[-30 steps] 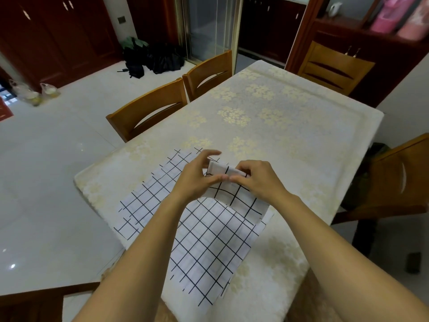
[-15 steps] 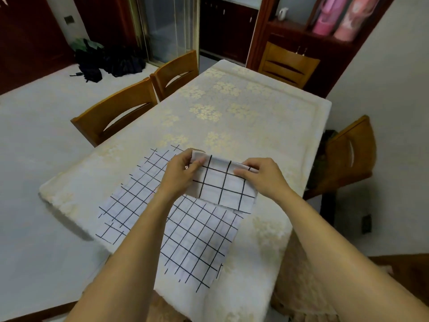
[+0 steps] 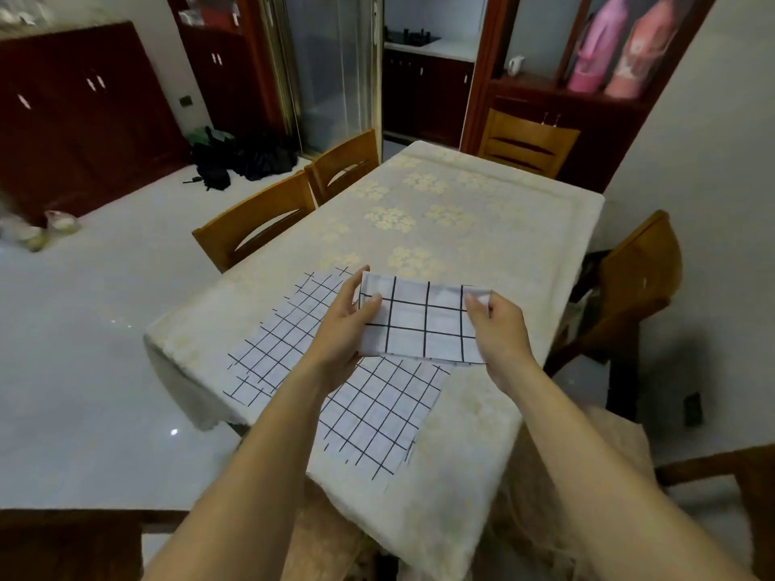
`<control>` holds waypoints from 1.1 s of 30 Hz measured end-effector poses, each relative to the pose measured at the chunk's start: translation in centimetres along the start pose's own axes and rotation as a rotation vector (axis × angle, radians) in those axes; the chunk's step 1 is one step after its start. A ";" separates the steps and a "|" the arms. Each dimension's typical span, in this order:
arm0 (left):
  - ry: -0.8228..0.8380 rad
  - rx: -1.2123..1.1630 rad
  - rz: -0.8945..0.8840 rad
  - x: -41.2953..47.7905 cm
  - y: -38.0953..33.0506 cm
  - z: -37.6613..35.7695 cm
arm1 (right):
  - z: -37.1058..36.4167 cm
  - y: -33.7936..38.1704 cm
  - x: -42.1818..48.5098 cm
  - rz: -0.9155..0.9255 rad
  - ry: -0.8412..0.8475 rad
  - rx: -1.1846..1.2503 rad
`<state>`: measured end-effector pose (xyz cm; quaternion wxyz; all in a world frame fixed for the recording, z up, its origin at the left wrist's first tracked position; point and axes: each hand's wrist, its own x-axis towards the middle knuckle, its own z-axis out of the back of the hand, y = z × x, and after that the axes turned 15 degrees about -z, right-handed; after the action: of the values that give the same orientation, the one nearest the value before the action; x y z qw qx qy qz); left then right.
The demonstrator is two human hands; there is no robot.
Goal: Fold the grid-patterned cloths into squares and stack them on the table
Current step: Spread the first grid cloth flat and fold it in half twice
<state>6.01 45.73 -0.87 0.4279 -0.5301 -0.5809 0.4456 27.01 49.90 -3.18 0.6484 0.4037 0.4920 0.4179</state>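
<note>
A folded white cloth with black grid lines [image 3: 423, 325] is held a little above the table between both hands. My left hand [image 3: 344, 325] pinches its left edge and my right hand [image 3: 499, 329] pinches its right edge. Under it, a larger unfolded grid cloth [image 3: 369, 408] lies flat on the near corner of the table [image 3: 440, 211], partly hidden by my left forearm. The table wears a pale cover with yellow flower prints.
Two wooden chairs [image 3: 260, 224] stand along the table's left side, another chair [image 3: 637, 287] on the right and one [image 3: 528, 144] at the far end. Black bags [image 3: 235, 161] lie on the floor by the dark cabinets.
The folded cloth has been spread wider between my hands, which moved apart. The view has shifted, with the table now more to the right.
</note>
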 end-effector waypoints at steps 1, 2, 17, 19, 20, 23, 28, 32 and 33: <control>0.015 -0.027 0.023 -1.0 -0.1 0.0 | 0.0 -0.4 -0.7 0.012 0.021 0.012; 0.010 -0.054 0.043 -2.1 0.1 0.2 | -0.1 -0.9 -1.8 0.013 0.046 0.028; -0.230 -0.061 -0.033 -14.9 -4.8 12.8 | -11.4 -1.8 -15.7 0.024 0.292 0.077; -0.241 0.018 -0.094 -16.7 -5.8 16.3 | -14.9 -1.0 -17.9 0.051 0.291 0.053; -0.233 0.048 -0.131 -17.5 -6.4 18.4 | -17.1 -0.7 -19.2 0.072 0.284 0.042; -0.179 0.194 -0.180 -19.5 -8.4 25.7 | -24.4 -0.6 -23.3 0.120 0.252 0.045; -0.122 0.283 -0.143 -21.3 -10.4 36.0 | -33.9 0.4 -28.6 0.133 0.165 -0.066; -0.047 0.434 -0.215 -19.8 -10.7 41.0 | -37.7 1.3 -30.1 0.202 0.103 -0.184; -0.039 0.475 -0.237 -19.3 -10.7 41.7 | -38.4 1.5 -30.0 0.218 0.093 -0.205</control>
<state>-35.51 23.39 -0.78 0.5784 -0.3343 -0.5262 0.5261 -15.68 26.49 -0.03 0.6135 0.3665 0.4296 0.5520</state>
